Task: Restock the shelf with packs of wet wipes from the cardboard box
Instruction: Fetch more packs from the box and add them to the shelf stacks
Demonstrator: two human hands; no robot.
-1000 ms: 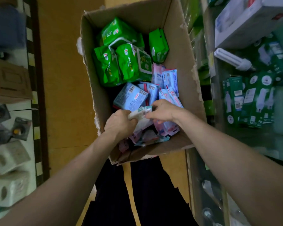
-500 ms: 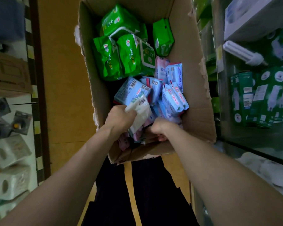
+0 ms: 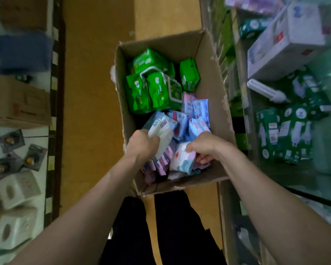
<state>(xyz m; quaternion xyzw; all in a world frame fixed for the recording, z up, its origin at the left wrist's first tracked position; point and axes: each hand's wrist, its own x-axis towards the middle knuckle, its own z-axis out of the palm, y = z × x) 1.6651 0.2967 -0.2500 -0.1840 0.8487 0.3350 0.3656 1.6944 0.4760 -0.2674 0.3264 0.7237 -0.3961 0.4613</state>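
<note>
While the cardboard box (image 3: 216, 115) stands open-topped in the aisle, both hands work at its near end. Left hand (image 3: 141, 145): fingers curled round a white pack (image 3: 161, 131) bearing a barcode, held tilted above the other contents. Right hand (image 3: 205, 145): fingers and thumb clamped on a white-and-pale-blue pack (image 3: 183, 159), which touches the pink packs (image 3: 161, 163) beside it. Both gripped packs are within the box walls. Blue packs (image 3: 198, 109) fill the middle of the box; green packs (image 3: 153, 90) lie at the far end. To the right, a shelf (image 3: 243, 104) carries green bulb boxes (image 3: 287, 134) and a bare bulb (image 3: 266, 91).
</note>
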